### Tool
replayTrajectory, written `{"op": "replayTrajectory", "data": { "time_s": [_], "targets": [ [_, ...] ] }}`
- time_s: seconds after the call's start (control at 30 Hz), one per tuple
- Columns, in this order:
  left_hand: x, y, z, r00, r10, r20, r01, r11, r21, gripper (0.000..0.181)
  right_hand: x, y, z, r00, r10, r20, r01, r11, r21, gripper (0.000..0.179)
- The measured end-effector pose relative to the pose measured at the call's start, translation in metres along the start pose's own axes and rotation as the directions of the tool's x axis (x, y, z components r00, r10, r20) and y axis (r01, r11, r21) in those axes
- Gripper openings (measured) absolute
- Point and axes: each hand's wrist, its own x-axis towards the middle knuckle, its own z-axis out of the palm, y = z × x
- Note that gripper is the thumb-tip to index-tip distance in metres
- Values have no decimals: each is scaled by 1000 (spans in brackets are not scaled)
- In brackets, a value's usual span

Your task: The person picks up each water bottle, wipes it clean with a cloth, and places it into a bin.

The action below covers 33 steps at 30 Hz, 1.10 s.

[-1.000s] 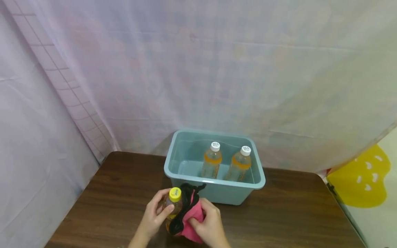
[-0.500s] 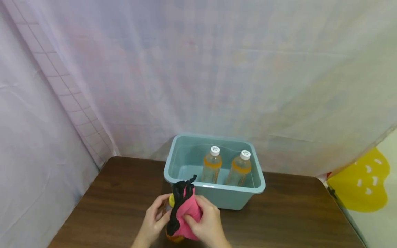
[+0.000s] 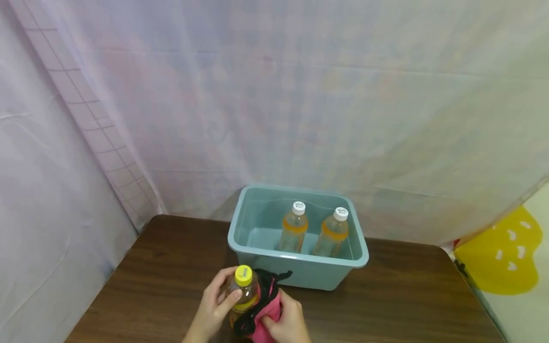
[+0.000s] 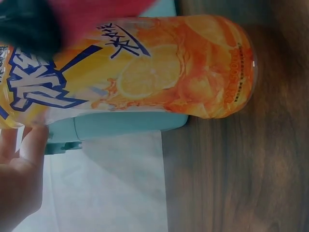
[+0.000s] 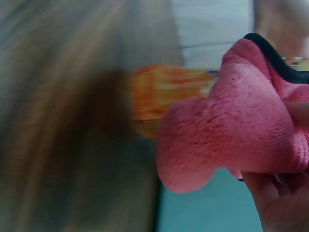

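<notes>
My left hand (image 3: 213, 307) grips the upper part of a tea bottle (image 4: 193, 67) with a yellow cap; its orange label shows lemon and ice. In the left wrist view the bottle's base is off the wooden surface or just over it; I cannot tell which. My right hand (image 3: 288, 318) holds a pink cloth (image 5: 231, 116) with black edging, bunched between thumb and fingers. The cloth lies against the bottle's right side in the head view and hides part of it. Some right-hand fingers are hidden behind the cloth.
Behind the hands stands a pale blue-green plastic tub (image 3: 300, 274) on the dark wooden table (image 3: 407, 295). Two white-capped bottles, a left one (image 3: 294, 231) and a right one (image 3: 332, 233), stand inside it. A pale curtain (image 3: 300, 105) hangs behind the table.
Half a second ago the cloth was higher and covered the bottle's front and part of its cap. Now it has moved down and right, baring the cap and shoulder. The left hand still grips the bottle.
</notes>
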Motion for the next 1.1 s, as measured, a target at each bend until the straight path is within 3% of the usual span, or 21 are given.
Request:
{"op": "replayTrajectory", "data": {
  "time_s": [0.2,0.33,0.43,0.57,0.67,0.73,0.9,1.1],
  "targets": [
    [5,2,3,1000,-16,-18,16,1000,2,32,-6,25,11,979,151,138,-148,988,-31,30],
    [10,3,7,998,-36,-54,37,999,22,35,-5,33,13,969,195,152,-187,980,-61,28],
    [9,4,11,993,-91,-81,95,994,48,40,-8,40,16,970,194,145,-183,979,-83,29],
    [3,6,15,961,-230,-151,246,964,100,50,-14,44,21,957,229,180,-217,973,-81,31],
    [-1,7,17,934,-292,-206,321,939,121,55,-19,44,24,949,249,195,-238,968,-80,31],
    [-2,8,17,930,-290,-225,324,937,129,55,-20,44,25,946,259,194,-249,966,-75,30],
    [-3,8,18,945,-198,-260,247,953,173,54,-20,44,26,956,241,168,-234,970,-61,30],
    [-2,7,20,946,-172,-274,241,940,242,55,-21,44,22,968,205,142,-208,978,4,31]
  ]
}}
